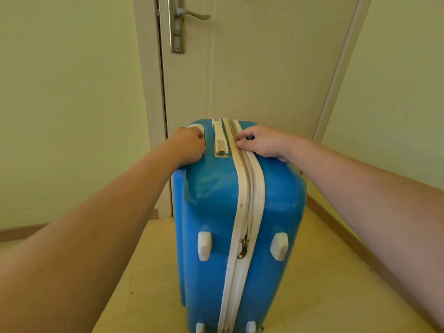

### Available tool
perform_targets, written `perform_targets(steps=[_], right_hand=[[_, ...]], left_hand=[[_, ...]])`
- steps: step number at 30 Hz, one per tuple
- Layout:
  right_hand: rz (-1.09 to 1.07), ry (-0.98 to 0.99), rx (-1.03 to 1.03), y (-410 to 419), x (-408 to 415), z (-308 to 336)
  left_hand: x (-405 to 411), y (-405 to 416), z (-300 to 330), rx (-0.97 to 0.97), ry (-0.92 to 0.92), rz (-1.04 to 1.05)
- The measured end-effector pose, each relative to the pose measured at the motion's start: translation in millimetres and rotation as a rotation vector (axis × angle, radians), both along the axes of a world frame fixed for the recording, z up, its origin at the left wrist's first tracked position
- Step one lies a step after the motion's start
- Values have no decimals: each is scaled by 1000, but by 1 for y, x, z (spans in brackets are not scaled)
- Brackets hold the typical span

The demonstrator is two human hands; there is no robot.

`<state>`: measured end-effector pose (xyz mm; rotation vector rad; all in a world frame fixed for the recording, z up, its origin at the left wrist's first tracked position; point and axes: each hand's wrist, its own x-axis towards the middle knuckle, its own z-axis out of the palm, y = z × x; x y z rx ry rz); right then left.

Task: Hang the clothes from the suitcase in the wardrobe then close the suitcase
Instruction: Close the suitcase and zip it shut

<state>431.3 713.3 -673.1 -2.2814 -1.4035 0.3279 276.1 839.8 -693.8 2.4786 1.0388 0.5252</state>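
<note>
Now the blue suitcase (pixel 216 212) stands upright on the floor before a door (pixel 264 68), its zipper (pixel 242 248) looking closed. The left hand (pixel 189 145) curls over a white corner piece; the right hand (pixel 262 144) presses its bent fingers on the zipper band. The risk — if either hand pushes unevenly, the case may tip sideways.

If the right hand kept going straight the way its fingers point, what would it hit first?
The right hand points left across the suitcase top, so probably the white handle beside the zip; depth is hard to judge.
</note>
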Motion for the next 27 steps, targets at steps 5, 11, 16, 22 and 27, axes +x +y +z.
perform_targets(steps=[5, 11, 16, 22, 27], right_hand=[[-21, -193, -41, 11, -13, -8], [-90, -208, -108, 26, -20, -8], [-63, -135, -100, 32, -24, -11], [-39, -202, -145, 36, -26, -12], [-42, -218, -133, 36, -31, -12]], left_hand=[[-15, -41, -8, 251, -195, 40], [-42, -73, -53, 803, -380, -127], [-69, -77, -68, 1119, -367, -399], [-91, -70, -116, 1389, -71, -623], [-82, -82, -133, 1359, -42, -452]])
